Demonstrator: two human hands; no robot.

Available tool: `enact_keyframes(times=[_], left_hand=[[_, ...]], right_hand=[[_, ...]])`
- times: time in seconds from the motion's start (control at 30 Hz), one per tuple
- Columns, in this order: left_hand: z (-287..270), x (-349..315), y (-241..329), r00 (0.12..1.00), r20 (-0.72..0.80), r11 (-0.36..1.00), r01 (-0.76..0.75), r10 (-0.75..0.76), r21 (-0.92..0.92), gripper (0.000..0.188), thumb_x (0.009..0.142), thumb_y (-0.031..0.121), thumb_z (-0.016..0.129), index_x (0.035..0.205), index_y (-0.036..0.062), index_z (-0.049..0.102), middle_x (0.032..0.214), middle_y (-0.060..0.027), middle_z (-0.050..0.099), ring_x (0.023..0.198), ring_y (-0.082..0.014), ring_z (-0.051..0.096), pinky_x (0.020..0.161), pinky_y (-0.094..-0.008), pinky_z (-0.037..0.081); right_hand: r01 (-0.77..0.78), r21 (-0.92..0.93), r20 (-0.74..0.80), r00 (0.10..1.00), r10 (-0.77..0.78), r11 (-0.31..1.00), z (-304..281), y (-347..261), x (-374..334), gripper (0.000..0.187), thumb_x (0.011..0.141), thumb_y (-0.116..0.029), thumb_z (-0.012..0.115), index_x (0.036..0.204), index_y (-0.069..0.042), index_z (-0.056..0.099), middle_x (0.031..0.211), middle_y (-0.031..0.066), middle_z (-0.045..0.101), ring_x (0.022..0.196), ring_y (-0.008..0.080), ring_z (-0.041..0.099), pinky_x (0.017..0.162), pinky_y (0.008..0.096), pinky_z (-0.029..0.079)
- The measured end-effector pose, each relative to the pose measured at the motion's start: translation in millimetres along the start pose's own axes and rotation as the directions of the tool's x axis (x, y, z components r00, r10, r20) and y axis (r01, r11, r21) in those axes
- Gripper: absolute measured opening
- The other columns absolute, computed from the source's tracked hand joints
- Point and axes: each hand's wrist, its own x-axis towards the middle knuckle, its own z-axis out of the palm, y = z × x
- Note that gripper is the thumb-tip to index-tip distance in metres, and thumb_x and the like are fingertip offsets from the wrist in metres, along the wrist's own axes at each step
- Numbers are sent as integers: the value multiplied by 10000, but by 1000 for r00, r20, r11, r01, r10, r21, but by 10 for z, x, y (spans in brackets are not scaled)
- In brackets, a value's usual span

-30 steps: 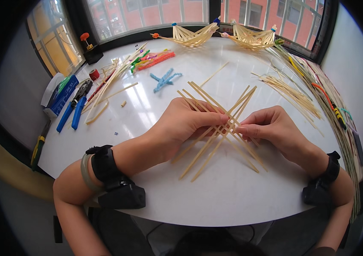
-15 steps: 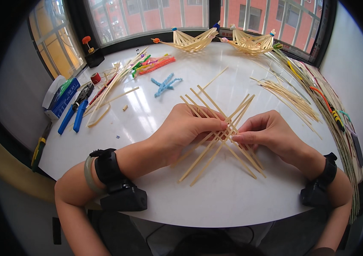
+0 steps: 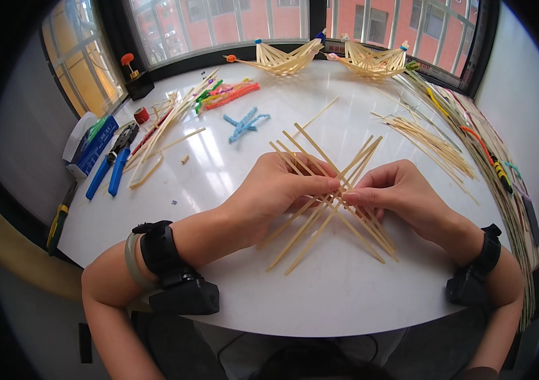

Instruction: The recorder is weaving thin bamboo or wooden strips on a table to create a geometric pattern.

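Since earlier, nothing had shifted: left hand (image 3: 275, 193) and right hand (image 3: 402, 193) pinched the crossed sticks (image 3: 329, 202) at the crossing, fingertips (image 3: 331, 184) nearly meeting.

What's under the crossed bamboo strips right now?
Bare white table shows beneath the crossed bamboo strips. Left hand and right hand cover the crossing, hiding what's there.

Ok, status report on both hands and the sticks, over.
Left hand and right hand pinching crossed bamboo strips at the crossing. Bundle flat on white table. Nothing blocking.
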Motion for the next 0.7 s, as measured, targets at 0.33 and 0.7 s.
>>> enact_keyframes(times=[0.33,0.7], left_hand=[[-12,2,5,1000,6,1000,5,-5,7,154,852,88,700,973,-6,694,904,-82,707,810,-95,650,759,-218,512],[5,-12,11,1000,6,999,-1,2,-35,210,883,168,699,1001,-5,685,914,-76,700,806,-99,659,742,-216,528]], right_hand=[[32,50,1,999,-32,998,14,23,11,246,857,-258,748,899,-16,739,718,16,677,630,51,603,560,185,441],[31,57,-3,1000,-31,998,22,6,2,194,851,-200,741,889,-10,727,753,29,687,645,40,594,581,174,449]])
